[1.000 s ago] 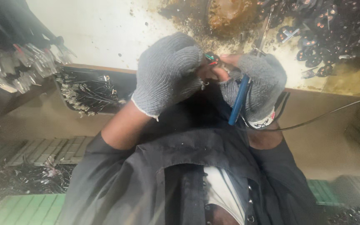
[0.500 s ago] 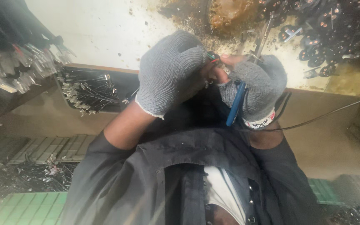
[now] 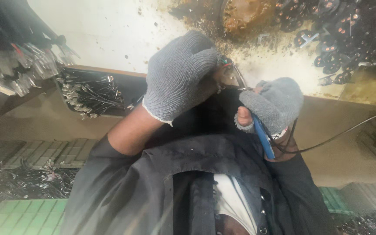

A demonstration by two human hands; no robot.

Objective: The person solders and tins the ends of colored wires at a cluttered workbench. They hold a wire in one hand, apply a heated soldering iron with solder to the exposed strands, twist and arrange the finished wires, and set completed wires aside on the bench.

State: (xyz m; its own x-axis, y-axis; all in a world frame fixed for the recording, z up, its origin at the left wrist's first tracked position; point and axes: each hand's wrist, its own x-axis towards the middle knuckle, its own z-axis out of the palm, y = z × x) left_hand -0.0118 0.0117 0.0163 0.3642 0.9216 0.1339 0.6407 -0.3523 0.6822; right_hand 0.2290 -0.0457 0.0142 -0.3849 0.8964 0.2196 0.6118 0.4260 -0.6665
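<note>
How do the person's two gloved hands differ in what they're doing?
The left hand is raised, its grip closed around a small bundle of coloured wires; the right hand sits lower, gripping a blue-handled tool with a black cord trailing away. Both wear grey knit gloves.

The left hand [image 3: 180, 76], in a grey knitted glove, is closed around a small part with coloured wires [image 3: 226, 62]. Just to the right, the right hand [image 3: 271, 104], also gloved but with bare fingertips, grips a blue-handled tool [image 3: 263, 138]; its thin black cable [image 3: 340, 132] runs to the right. Both hands are over a stained white worktable [image 3: 109, 35]. On the left, a dark tray of wired pieces [image 3: 90, 93] lies near the table edge.
</note>
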